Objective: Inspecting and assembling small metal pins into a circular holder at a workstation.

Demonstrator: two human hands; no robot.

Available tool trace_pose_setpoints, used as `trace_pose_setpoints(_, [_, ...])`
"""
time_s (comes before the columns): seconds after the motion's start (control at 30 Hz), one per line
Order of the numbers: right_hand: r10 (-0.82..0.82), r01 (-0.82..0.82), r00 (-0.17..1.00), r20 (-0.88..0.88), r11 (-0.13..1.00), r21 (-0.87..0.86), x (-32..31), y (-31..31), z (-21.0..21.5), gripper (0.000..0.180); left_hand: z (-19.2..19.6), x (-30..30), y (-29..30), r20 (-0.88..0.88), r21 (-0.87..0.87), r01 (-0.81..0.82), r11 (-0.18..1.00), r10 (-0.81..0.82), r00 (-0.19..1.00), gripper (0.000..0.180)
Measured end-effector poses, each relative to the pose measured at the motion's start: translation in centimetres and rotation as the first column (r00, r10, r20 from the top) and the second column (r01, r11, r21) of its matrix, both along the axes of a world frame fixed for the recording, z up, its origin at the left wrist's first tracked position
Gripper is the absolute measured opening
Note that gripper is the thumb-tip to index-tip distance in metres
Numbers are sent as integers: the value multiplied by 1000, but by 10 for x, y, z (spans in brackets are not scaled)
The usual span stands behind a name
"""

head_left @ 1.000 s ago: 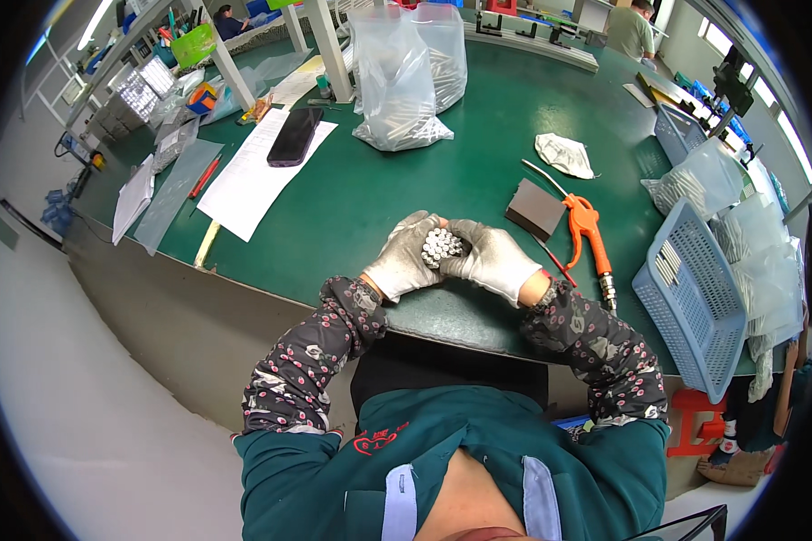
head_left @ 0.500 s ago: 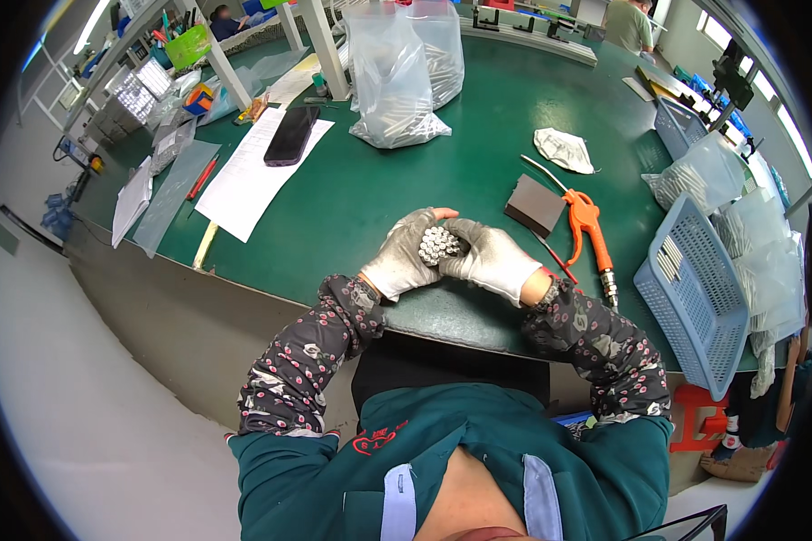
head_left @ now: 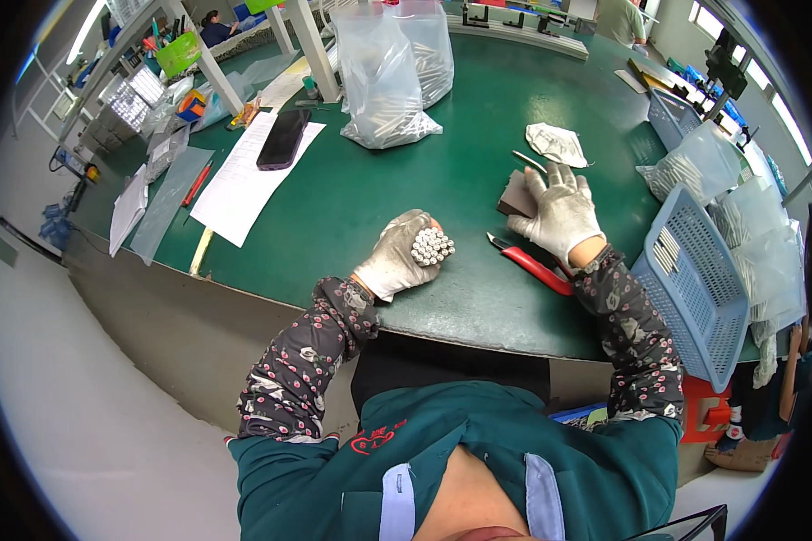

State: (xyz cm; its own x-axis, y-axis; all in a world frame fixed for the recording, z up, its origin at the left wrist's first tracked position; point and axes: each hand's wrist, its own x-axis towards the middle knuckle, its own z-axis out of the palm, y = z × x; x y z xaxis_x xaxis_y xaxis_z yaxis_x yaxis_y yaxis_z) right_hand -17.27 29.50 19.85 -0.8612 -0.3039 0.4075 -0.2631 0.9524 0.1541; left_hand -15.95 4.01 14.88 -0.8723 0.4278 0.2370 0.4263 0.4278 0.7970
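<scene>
I have the left hand (head_left: 397, 255) curled around a bundle of thin metal rods (head_left: 432, 246), its gloved fingers wrapped about one side and the rod ends facing up at me. The bundle sits over the front part of the green counter (head_left: 356, 185); I can't tell whether its lower end touches the surface.

On the right hand (head_left: 564, 212) the fingers are spread well apart, palm down, overlapping a dark block (head_left: 514, 195). I can't tell whether they touch it or have hold of anything beneath. A bent metal tube (head_left: 529, 161) shows just beyond the fingertips, and a red-handled tool (head_left: 534, 269) lies between the hands, nearer the right wrist.

For room, I see bare counter from the left hand across to the paper sheet (head_left: 239, 203) and up to the plastic bags of rods (head_left: 383, 99). Ahead of the right hand, a white cloth (head_left: 555, 144) lies close. To its right, the blue basket (head_left: 708, 290) leaves my forearm little space. The counter's front edge runs just below both hands.
</scene>
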Motion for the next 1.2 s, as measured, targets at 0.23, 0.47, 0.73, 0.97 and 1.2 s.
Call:
trace_pose_setpoints(0.23, [286,-260,958,2,875,-408,18,-16,10,47,-2,-4,1,67,11,-6,1000,6,998,38])
trace_pose_setpoints(0.47, [83,-98,994,-64,954,-284,22,-36,22,39,12,10,5,-89,14,-34,999,35,995,40])
trace_pose_setpoints(0.73, [51,-40,998,24,945,-324,28,-39,19,44,14,12,2,-86,20,-15,1000,17,996,39])
trace_pose_setpoints(0.97, [61,-74,997,-56,957,-280,30,-53,20,41,15,5,0,91,76,2,997,-9,996,39])
trace_pose_setpoints(1.2, [138,-121,990,30,937,-328,42,-58,24,40,11,2,-7,172,74,18,997,-30,985,40])
